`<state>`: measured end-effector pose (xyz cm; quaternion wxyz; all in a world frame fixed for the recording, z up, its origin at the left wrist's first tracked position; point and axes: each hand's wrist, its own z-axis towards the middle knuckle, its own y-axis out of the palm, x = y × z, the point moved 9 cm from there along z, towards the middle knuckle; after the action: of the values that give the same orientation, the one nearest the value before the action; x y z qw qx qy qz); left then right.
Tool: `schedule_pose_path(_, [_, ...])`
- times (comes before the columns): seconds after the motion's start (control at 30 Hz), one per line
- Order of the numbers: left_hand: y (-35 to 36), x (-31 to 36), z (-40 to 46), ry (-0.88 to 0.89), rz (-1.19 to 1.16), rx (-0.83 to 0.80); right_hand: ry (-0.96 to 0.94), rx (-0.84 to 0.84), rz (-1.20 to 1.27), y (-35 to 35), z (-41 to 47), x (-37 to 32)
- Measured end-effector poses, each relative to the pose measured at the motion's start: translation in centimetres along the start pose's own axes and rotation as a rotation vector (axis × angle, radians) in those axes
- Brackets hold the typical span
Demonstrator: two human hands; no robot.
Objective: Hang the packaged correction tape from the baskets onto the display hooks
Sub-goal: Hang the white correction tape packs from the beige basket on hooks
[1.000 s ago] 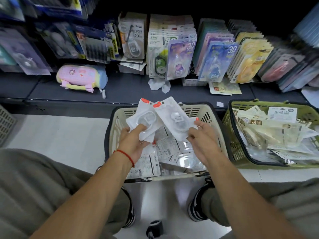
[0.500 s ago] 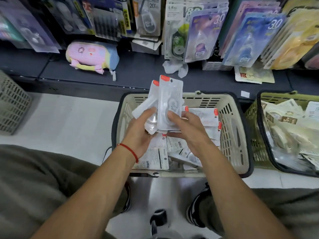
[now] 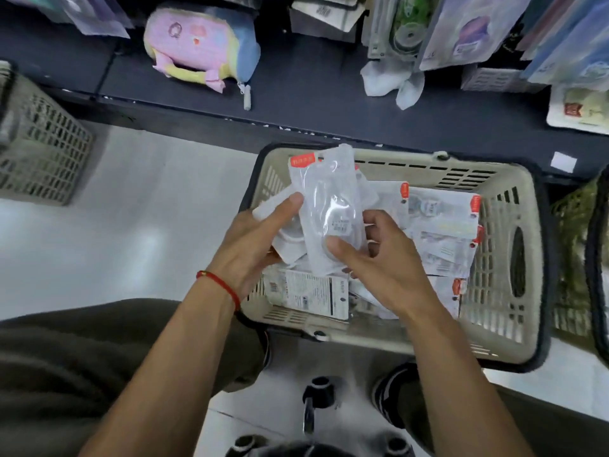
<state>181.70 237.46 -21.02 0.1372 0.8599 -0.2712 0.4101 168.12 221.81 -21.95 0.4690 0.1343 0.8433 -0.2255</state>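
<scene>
Over the beige basket [image 3: 514,258] I hold a small stack of white correction tape packs [image 3: 329,206] with red corner tabs. My left hand [image 3: 253,245] grips the stack from the left, thumb on the front. My right hand [image 3: 379,262] pinches the front pack at its lower edge. More packs [image 3: 441,225] lie loose in the basket under my hands. Hanging packaged tapes [image 3: 471,31] fill the display at the top right; the hooks themselves are out of view.
A green basket [image 3: 576,252] stands at the right edge, a grey crate [image 3: 43,153] on the floor at the left. On the dark shelf [image 3: 313,90] lie a pastel plush pouch [image 3: 201,44] and crumpled white plastic [image 3: 392,80]. My knees and shoes frame the bottom.
The two packs that my hands held apart have been brought together into one stack. My view has tilted down, closer to the basket.
</scene>
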Motion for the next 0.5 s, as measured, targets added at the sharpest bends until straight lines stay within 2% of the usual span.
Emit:
schedule_pose_path(0.07, [0.3,-0.8,-0.6,0.038,-0.066,-0.015,-0.009,0.006,-0.046,0.7,-0.8,0.4])
schedule_pose_path(0.2, [0.6,-2.3,-1.3,0.04,-0.171,0.061,-0.008,0.032,-0.082,1.9,-1.9,0.3])
schedule_pose_path(0.37, [2.2,-2.5,-2.0,0.093,-0.353,-0.141,-0.03,0.125,0.123,0.3,-3.3,-0.5])
schedule_pose_path(0.43, [2.9,-2.5,-2.3,0.068,-0.36,-0.187,-0.055,0.115,0.086,0.2,-3.6,-0.9])
schedule_pose_path(0.5, [3.1,-2.7,-2.2,0.081,-0.291,-0.16,-0.106,0.091,-0.005,0.8,-3.6,-1.5])
